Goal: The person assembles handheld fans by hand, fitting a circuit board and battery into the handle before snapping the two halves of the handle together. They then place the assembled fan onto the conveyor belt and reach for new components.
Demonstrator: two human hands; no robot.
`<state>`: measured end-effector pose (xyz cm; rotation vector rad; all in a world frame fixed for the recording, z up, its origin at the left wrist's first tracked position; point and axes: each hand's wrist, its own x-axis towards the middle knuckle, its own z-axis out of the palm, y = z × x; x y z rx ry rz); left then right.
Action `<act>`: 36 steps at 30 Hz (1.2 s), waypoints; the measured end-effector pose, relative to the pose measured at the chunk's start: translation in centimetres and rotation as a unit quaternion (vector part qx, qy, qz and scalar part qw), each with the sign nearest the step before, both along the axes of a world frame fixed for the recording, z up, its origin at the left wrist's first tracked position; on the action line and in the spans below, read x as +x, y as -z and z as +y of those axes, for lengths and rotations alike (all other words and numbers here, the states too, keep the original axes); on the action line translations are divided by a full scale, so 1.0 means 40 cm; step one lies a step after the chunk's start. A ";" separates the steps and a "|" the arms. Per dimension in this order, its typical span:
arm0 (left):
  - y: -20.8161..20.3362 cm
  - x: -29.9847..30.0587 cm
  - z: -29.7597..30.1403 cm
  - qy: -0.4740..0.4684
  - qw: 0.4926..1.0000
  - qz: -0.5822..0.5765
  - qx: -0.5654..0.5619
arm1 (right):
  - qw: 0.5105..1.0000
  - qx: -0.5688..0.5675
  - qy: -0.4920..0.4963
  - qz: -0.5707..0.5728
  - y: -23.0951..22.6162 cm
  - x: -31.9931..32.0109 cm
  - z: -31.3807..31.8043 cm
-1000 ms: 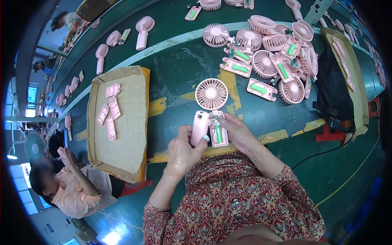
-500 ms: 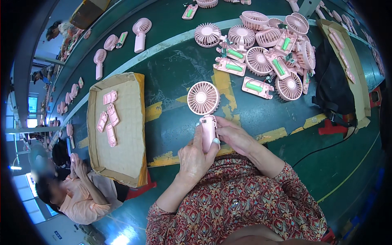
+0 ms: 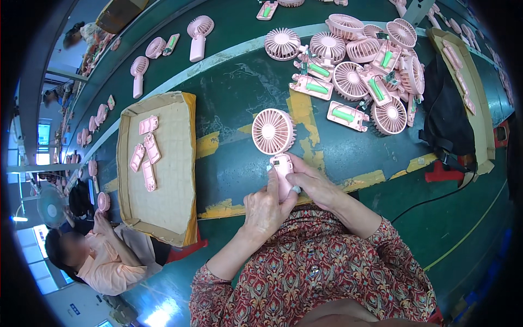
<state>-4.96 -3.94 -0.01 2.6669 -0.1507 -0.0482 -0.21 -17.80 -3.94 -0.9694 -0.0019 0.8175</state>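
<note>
A pink handheld fan [image 3: 273,132] is between my hands near the bench's front edge, its round grille pointing away from me. My left hand [image 3: 262,206] grips the handle from the left, index finger along its side and thumb across the lower end. From the right, my right hand [image 3: 311,181] closes on the handle, its thumb lying on the casing. A small dark window shows near the handle's top. The fingers beneath the handle are hidden.
At the back right lies a heap of pink fans [image 3: 348,79], several with green batteries exposed. A cardboard tray [image 3: 174,158] with pink covers [image 3: 148,147] stands left. A black bag [image 3: 447,114] and another cardboard tray [image 3: 485,131] are right. A co-worker [image 3: 109,256] sits at the left.
My right thumb has moved onto the face of the handle. The fan's handle has tilted slightly. The co-worker's hands and pink fan have shifted.
</note>
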 end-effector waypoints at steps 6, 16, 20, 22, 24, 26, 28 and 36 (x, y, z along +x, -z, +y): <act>0.014 -0.011 0.008 0.015 1.000 -0.013 -0.004 | 0.983 -0.118 0.026 -0.141 0.006 -0.024 0.021; 0.004 -0.017 0.010 -0.021 0.995 0.067 -0.072 | 0.994 -0.032 0.099 -0.030 0.013 -0.029 0.017; 0.058 0.004 0.037 -0.058 0.902 0.198 -0.380 | 0.991 0.086 0.106 -0.008 0.009 -0.024 0.003; 0.045 0.013 0.038 -0.047 0.822 0.289 -0.488 | 0.985 0.118 0.122 -0.015 -0.005 -0.022 0.003; 0.047 0.007 0.034 -0.030 0.850 0.237 -0.470 | 0.988 0.104 0.116 -0.027 -0.023 -0.019 0.000; 0.047 -0.003 0.030 -0.014 0.873 0.187 -0.451 | 0.989 0.089 0.110 -0.035 -0.040 -0.023 -0.004; 0.028 -0.010 0.026 0.014 0.914 0.136 -0.381 | 0.991 0.062 0.108 -0.041 -0.059 -0.028 -0.006; 0.027 0.002 0.015 0.020 0.949 0.081 -0.305 | 0.983 0.080 0.164 -0.003 -0.050 -0.031 0.007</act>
